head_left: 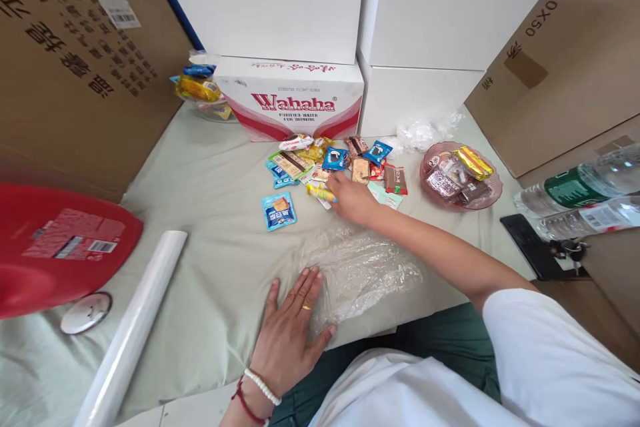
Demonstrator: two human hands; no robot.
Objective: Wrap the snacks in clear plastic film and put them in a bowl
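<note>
Basically, left hand (294,325) lies flat, fingers extended, at the left edge of the clear plastic film (367,273), whose long axis runs roughly left-right. Right hand (350,197) reaches into the snack pile with curled fingers at the yellow snack (319,192); can't tell if gripped. That snack lies at the pile's near edge, long axis roughly left-right, right end toward the fingers. Blue packet (279,211) sits apart, left. Farther out: pink bowl (495,192) right, Wahaha box (295,103) behind, 2 bottles (575,187) far right.
</note>
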